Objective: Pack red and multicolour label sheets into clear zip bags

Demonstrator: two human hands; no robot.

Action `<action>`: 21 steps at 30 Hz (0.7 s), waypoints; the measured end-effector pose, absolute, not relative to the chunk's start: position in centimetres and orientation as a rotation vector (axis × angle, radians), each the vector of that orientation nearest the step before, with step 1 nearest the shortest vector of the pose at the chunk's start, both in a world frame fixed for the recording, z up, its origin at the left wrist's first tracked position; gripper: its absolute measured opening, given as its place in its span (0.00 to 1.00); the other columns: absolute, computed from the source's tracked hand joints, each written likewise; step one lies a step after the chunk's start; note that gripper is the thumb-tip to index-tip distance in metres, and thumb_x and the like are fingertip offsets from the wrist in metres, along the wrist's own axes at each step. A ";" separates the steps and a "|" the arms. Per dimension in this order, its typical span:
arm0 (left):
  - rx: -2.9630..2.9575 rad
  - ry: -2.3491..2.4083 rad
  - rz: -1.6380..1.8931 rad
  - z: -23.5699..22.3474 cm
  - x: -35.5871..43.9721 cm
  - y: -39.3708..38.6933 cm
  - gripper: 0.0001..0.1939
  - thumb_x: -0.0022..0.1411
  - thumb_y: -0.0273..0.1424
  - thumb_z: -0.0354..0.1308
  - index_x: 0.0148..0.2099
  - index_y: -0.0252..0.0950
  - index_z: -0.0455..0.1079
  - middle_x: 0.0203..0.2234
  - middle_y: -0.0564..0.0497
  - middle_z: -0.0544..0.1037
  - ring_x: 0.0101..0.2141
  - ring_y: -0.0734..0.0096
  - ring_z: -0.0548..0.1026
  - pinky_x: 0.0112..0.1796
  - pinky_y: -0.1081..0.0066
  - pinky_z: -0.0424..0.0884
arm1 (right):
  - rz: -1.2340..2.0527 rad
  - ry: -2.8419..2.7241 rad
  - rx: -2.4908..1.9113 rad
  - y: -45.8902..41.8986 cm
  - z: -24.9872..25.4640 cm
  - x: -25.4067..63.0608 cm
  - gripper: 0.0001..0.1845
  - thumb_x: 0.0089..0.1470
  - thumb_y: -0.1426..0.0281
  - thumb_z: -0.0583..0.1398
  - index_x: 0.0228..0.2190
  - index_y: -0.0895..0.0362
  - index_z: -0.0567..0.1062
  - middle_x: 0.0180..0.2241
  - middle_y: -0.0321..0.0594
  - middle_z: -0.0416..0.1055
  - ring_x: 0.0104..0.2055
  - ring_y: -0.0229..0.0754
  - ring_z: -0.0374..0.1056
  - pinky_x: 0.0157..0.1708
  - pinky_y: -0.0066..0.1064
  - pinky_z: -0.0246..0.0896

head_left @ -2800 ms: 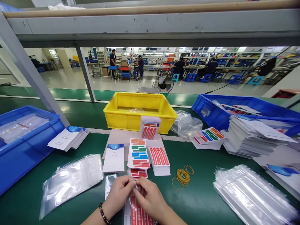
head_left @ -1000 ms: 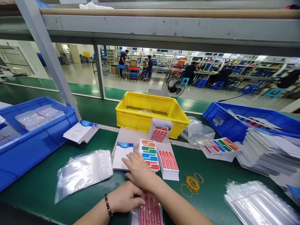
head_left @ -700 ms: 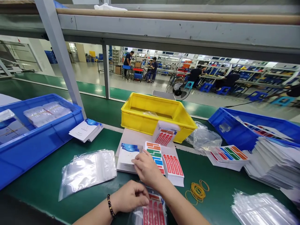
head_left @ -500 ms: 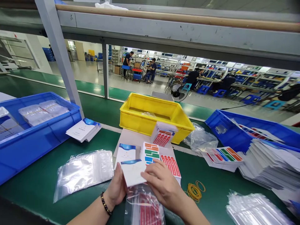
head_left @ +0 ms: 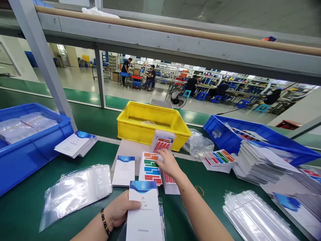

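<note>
My left hand (head_left: 120, 208) grips a white booklet (head_left: 144, 214) with a blue printed top, thumb across its front. Under that booklet, a clear bag partly shows at its right edge. My right hand (head_left: 168, 164) reaches over a stack of sheets with orange, green, blue and red labels (head_left: 151, 169), its fingers apart and at the stack's right edge. Just left of this stack lies a pile of similar blue-topped booklets (head_left: 123, 172). Red-printed cards (head_left: 169, 182) lie partly beneath my right wrist, and another upright bundle of red-printed cards (head_left: 163, 142) leans against the yellow bin.
A yellow bin (head_left: 150, 132) stands behind the stacks. Blue bins sit left (head_left: 37, 144) and right (head_left: 250, 134). Clear bags (head_left: 80, 190) lie at left, more bags (head_left: 255, 214) at right. Rubber bands (head_left: 200, 190) lie near my right forearm. A paper pile (head_left: 258, 164) stands at right.
My left hand has brought the booklet lower and nearer, its front now facing me. My right hand has left the booklet and moved up to the coloured label sheets. The view has shifted right.
</note>
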State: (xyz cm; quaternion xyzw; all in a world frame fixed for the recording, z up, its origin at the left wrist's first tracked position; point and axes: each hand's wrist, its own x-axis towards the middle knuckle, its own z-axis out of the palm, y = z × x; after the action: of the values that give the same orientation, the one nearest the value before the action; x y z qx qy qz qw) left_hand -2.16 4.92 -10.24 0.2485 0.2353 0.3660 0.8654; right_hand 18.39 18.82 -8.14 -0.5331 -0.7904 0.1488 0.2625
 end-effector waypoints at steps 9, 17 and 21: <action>0.378 0.599 0.724 -10.8 -1.9 5.0 0.15 0.53 0.28 0.60 0.43 0.25 0.73 0.38 0.36 0.79 0.41 0.51 0.76 0.48 0.55 0.63 | 0.620 -1.903 -1.359 19.0 -7.4 19.1 0.08 0.47 0.66 0.56 0.21 0.55 0.65 0.22 0.34 0.65 0.26 0.40 0.62 0.30 0.32 0.58; 0.312 0.551 0.732 -9.5 -1.1 4.9 0.26 0.59 0.44 0.52 0.49 0.28 0.68 0.44 0.37 0.76 0.45 0.51 0.74 0.49 0.55 0.63 | 0.932 -1.582 -1.349 14.2 -6.7 19.3 0.16 0.49 0.56 0.55 0.23 0.56 0.66 0.12 0.30 0.60 0.13 0.34 0.56 0.14 0.25 0.51; 0.327 0.605 0.795 -10.0 -0.6 4.8 0.22 0.55 0.41 0.58 0.43 0.27 0.71 0.37 0.38 0.80 0.39 0.55 0.77 0.46 0.59 0.67 | 1.124 -1.729 -1.305 10.7 -8.1 18.1 0.12 0.50 0.61 0.56 0.27 0.57 0.71 0.16 0.33 0.67 0.16 0.37 0.62 0.16 0.26 0.56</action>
State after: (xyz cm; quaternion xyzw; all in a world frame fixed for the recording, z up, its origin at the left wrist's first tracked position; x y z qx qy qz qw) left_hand -0.61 4.75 -9.98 0.1561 0.2889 0.3794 0.8650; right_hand 18.09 10.65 -8.14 -0.5023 -0.6653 0.4326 0.3433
